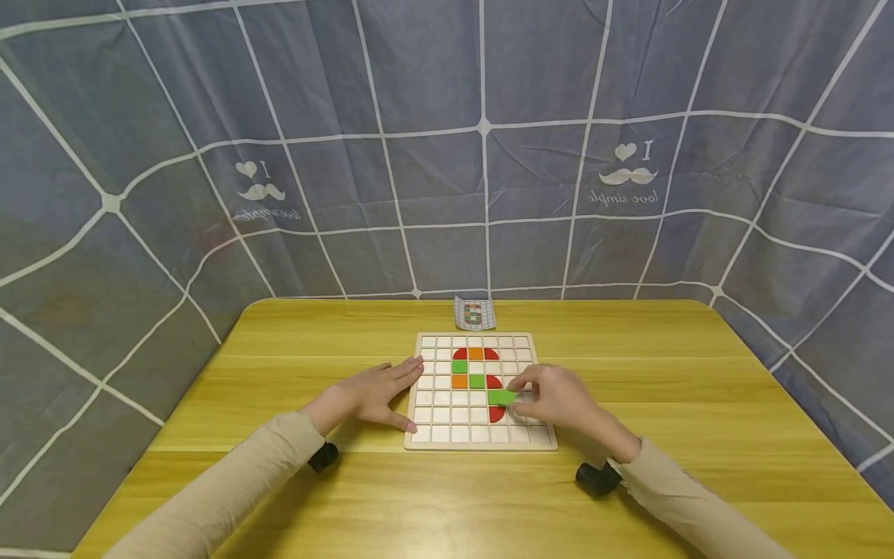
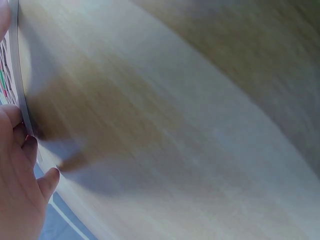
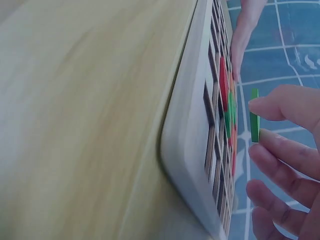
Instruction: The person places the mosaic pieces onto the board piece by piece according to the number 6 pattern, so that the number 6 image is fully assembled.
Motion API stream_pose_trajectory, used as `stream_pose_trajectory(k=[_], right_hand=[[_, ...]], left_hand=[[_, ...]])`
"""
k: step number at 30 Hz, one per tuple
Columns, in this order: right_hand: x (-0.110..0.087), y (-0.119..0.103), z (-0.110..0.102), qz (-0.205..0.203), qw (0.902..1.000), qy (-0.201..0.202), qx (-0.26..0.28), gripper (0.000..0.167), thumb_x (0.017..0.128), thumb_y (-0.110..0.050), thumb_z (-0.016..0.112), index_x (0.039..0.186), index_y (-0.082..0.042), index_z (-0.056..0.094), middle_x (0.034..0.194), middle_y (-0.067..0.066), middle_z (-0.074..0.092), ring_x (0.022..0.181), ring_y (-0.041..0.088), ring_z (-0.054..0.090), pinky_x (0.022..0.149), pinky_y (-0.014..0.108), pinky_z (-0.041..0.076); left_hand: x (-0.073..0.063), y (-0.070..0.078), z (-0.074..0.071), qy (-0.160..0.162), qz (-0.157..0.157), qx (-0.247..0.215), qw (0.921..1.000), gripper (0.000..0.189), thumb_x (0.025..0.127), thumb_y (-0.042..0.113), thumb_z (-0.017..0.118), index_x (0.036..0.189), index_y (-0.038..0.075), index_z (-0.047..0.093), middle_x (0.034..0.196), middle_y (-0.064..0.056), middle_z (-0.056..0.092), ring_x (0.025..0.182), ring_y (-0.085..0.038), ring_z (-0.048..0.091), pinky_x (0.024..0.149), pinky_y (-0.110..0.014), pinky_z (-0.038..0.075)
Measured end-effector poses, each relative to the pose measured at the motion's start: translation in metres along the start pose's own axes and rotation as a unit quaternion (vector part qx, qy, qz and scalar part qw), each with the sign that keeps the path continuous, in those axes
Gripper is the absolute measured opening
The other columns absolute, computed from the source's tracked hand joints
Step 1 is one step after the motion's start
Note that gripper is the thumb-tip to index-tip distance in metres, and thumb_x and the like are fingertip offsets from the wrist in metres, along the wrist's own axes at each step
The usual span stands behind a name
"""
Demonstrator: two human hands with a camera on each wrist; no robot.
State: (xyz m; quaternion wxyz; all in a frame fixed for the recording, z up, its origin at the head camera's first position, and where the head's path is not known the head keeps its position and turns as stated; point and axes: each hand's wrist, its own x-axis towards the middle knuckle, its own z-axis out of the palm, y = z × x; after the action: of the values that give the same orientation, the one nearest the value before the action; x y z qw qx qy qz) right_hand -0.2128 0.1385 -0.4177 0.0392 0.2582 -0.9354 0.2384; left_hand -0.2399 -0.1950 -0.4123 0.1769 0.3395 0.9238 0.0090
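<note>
My right hand [image 1: 555,397] pinches a small green tile [image 3: 255,115] between thumb and fingertips, above the right part of a pale wooden grid board [image 1: 482,446]. In the right wrist view the tile stands apart from the board, edge-on to the camera. My left hand [image 1: 380,394] is spread at the board's left side, fingertips and thumb touching its rim. Set in the grid are red quarter-round pieces [image 1: 497,414], orange squares [image 1: 459,381] and green squares [image 1: 477,381], forming a curved figure. The held tile overlaps the cells between two red pieces, so what lies under it is hidden.
A small printed card [image 1: 474,314] with a coloured figure on a grid lies behind the board. The wooden table [image 1: 335,497] extends around it. A grey curtain [image 1: 433,186] with white lines hangs beyond the far edge. Black wrist devices [image 1: 597,479] sit under both forearms.
</note>
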Motion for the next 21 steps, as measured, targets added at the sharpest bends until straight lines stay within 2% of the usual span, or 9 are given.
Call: stream_pose_trajectory(k=[7,14,21], right_hand=[[0.008,-0.009,0.008,-0.026,0.9997,0.001,-0.002,0.020,0.072,-0.030,0.080,0.090,-0.022,0.077,0.086,-0.012,0.070,0.069,0.006,0.051,0.054,0.017,0.038],[0.013,-0.016,0.015,-0.054,0.9984,0.006,-0.015,0.019,0.071,-0.032,0.081,0.088,-0.024,0.077,0.088,-0.013,0.070,0.087,0.010,0.058,0.069,0.022,0.048],[0.015,-0.022,0.018,-0.046,0.9987,-0.020,-0.010,0.019,0.071,-0.033,0.081,0.088,-0.024,0.077,0.091,-0.012,0.069,0.085,0.011,0.053,0.057,0.018,0.040]], left_hand=[[0.000,0.000,0.000,-0.001,0.000,0.002,1.0000,0.105,0.082,0.069,0.058,0.155,0.009,0.013,0.164,-0.007,0.004,0.150,-0.022,0.013,0.121,-0.047,0.020],[0.000,0.000,-0.001,0.000,0.001,0.004,1.0000,0.105,0.082,0.068,0.058,0.155,0.008,0.013,0.163,-0.008,0.004,0.150,-0.023,0.013,0.121,-0.047,0.020],[-0.001,0.000,-0.001,-0.003,-0.002,0.003,1.0000,0.105,0.082,0.069,0.057,0.155,0.009,0.012,0.164,-0.007,0.004,0.150,-0.022,0.013,0.121,-0.047,0.020]])
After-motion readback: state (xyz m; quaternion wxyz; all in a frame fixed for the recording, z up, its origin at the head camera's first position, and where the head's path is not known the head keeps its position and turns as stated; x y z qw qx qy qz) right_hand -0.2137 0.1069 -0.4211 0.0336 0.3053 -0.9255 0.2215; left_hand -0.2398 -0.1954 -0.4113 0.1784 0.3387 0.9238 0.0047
